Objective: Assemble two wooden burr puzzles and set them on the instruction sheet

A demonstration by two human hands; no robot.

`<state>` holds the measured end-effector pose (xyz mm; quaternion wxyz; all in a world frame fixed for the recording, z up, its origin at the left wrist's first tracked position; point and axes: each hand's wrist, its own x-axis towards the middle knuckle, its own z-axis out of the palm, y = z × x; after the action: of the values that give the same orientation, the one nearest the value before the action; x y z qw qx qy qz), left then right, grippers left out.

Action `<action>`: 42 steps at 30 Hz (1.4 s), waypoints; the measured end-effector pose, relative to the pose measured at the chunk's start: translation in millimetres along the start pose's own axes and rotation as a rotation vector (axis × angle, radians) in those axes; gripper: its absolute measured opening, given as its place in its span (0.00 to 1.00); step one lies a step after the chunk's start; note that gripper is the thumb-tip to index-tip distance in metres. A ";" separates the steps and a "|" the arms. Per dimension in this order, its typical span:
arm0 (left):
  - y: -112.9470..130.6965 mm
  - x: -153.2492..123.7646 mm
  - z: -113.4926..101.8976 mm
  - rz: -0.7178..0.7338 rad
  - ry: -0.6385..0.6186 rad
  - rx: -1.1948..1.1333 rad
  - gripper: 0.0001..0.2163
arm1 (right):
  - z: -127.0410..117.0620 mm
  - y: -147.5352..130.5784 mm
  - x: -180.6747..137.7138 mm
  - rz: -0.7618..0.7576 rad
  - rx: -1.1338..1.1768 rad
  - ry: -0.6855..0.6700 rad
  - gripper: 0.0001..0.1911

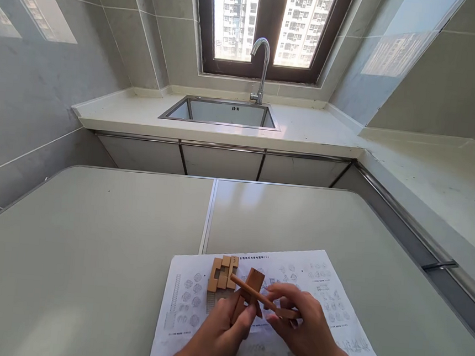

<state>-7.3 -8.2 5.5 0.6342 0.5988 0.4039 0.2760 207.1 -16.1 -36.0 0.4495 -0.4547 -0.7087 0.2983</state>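
Observation:
Near the front of the table, my left hand [224,325] is closed around a reddish-brown notched wooden block [256,279], its thumb pressed on the lower part. A slim wooden puzzle piece [248,288] lies slantwise across that block. My right hand [311,327] has its fingers and thumb pinched about the right end of the slim piece. Whether the two pieces are locked together I cannot tell. Just left of them, several lighter notched wooden puzzle pieces [223,274] rest side by side on a printed paper sheet [177,294] covered with small diagrams.
The sheet lies on a pale table [90,243] with a seam [208,214] running away from me. Beyond it stand a white counter [309,123], a sink [225,124] and a chrome tap [264,72] under a window. Another counter [441,173] runs along the right.

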 end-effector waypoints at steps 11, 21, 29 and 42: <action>-10.9 -1.6 7.3 0.157 0.007 0.233 0.14 | -19.8 -4.6 28.2 0.587 0.816 0.281 0.23; -5.9 -2.7 4.9 0.190 -0.096 0.336 0.17 | -25.1 2.7 29.1 0.740 1.007 0.334 0.19; -11.3 -2.5 10.0 0.440 -0.031 0.427 0.14 | -25.3 8.8 28.2 0.685 1.091 0.355 0.16; -16.9 -3.3 10.3 0.245 0.146 0.363 0.11 | -25.3 -6.3 30.2 0.663 1.082 0.224 0.13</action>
<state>-2.6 -18.6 -11.0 0.4469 0.7260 0.4161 0.3163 222.2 9.3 -9.1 0.5706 -0.3871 -0.2287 0.6873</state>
